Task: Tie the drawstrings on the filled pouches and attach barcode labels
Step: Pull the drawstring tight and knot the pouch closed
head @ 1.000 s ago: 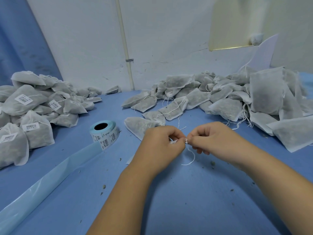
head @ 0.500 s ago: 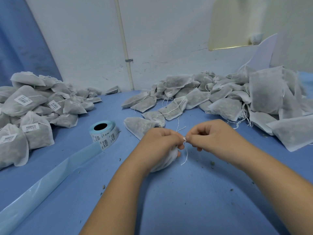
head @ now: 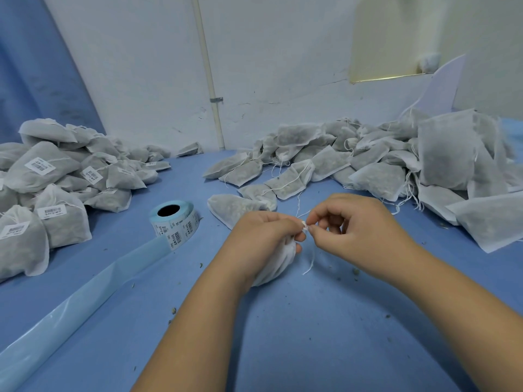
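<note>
Head, pouch now below left hand, right hand pinching drawstring

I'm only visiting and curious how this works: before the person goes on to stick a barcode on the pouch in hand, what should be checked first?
1. White mesh pouch held: ok, the left hand grips it near its neck.
2. Thin white drawstring under control: ok, the right hand pinches it at the neck.
3. Knot finished and tight: cannot tell, fingertips hide it.
4. Light blue roll of barcode labels nearby: ok, it lies on the blue table beside the left hand, probably within reach.
5. A hand free to peel a label: not ok, both are busy.
</note>
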Motion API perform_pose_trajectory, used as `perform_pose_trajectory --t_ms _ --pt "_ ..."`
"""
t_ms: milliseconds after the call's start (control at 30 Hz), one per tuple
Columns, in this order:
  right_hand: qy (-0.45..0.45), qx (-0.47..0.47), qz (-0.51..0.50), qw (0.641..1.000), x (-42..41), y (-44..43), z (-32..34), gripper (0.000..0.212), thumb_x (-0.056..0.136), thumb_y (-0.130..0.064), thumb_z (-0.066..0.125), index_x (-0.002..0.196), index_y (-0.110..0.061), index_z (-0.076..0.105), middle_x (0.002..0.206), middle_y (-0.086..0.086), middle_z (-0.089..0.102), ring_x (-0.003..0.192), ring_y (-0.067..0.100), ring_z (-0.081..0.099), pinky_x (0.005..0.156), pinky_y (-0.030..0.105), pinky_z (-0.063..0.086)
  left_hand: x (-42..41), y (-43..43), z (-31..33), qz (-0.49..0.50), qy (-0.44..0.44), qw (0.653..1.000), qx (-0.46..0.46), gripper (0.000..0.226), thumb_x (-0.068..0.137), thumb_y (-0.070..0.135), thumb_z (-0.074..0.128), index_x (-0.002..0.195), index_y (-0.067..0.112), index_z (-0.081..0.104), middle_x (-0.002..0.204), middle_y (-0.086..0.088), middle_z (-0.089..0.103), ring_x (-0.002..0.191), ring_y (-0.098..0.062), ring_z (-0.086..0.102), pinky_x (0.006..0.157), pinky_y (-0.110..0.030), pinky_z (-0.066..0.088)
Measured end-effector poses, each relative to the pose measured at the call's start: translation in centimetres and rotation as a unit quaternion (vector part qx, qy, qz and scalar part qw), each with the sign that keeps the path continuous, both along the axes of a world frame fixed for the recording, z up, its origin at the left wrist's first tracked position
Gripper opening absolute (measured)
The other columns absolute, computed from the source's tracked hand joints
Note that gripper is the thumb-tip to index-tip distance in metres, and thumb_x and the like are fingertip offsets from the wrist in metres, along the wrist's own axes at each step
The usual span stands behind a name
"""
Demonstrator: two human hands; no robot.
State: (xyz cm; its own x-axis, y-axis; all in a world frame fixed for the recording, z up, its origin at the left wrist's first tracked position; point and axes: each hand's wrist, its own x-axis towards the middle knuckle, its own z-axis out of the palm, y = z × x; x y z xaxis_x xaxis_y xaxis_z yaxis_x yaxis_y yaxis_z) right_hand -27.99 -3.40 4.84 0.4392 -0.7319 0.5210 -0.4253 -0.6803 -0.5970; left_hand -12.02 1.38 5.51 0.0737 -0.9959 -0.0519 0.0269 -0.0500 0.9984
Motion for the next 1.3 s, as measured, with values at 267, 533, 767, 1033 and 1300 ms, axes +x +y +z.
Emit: perform_pose_trajectory --t_ms 267,533,767,1033,1300 --pt "0.034 -0.041 -0.046 0.998 0.2 -0.4 -0.6 0.005 0.079 -0.027 0.071 0.075 -0.028 0.075 0.07 -0.015 0.063 0.071 0.008 0.056 0.062 0.019 0.042 -0.4 -0.2 -0.4 0.037 -0.025 0.999 -0.013 0.011 0.09 0.006 0.065 0.083 0.003 0.073 0.07 0.0 0.069 0.063 -0.005 0.065 0.058 -0.013 0.05" --pt "0.031 -0.046 -0.061 0.997 0.4 -0.4 -0.6 0.015 0.077 -0.028 0.066 0.064 -0.034 0.065 0.063 -0.014 0.059 0.069 0.008 0.054 0.062 0.024 0.044 -0.8 -0.3 -0.6 0.048 -0.066 0.996 -0.021 0.015 0.091 0.008 0.065 0.077 0.008 0.072 0.063 0.006 0.068 0.055 -0.003 0.06 0.054 -0.011 0.046" --pt "0.02 -0.019 -0.07 0.997 0.3 -0.6 -0.9 0.01 0.068 -0.034 0.061 0.059 -0.032 0.061 0.061 -0.01 0.056 0.069 0.005 0.053 0.058 0.019 0.04 -1.4 -0.7 -1.1 0.072 -0.169 0.983 -0.032 0.024 0.087 0.017 0.064 0.064 0.019 0.067 0.053 0.008 0.06 0.049 -0.006 0.049 0.052 -0.015 0.04" --pt "-0.004 0.03 -0.076 0.997 0.0 -1.0 -1.1 0.021 0.071 -0.015 0.068 0.056 -0.027 0.059 0.059 -0.008 0.054 0.055 0.004 0.047 0.053 0.017 0.037 -1.4 -1.1 -1.7 0.092 -0.209 0.971 -0.065 0.029 0.09 0.03 0.066 0.062 0.023 0.062 0.049 0.015 0.057 0.043 0.002 0.045 0.047 -0.01 0.035" --pt "-0.063 0.114 -0.074 0.989 -1.1 -1.9 -0.5 0.02 0.077 -0.009 0.065 0.06 -0.017 0.061 0.049 -0.013 0.045 0.045 0.003 0.036 0.044 0.013 0.033 -0.3 -1.4 -1.9 0.109 -0.203 0.971 -0.065 0.026 0.092 0.031 0.064 0.07 0.017 0.064 0.063 0.004 0.056 0.053 -0.009 0.045 0.05 -0.016 0.038"
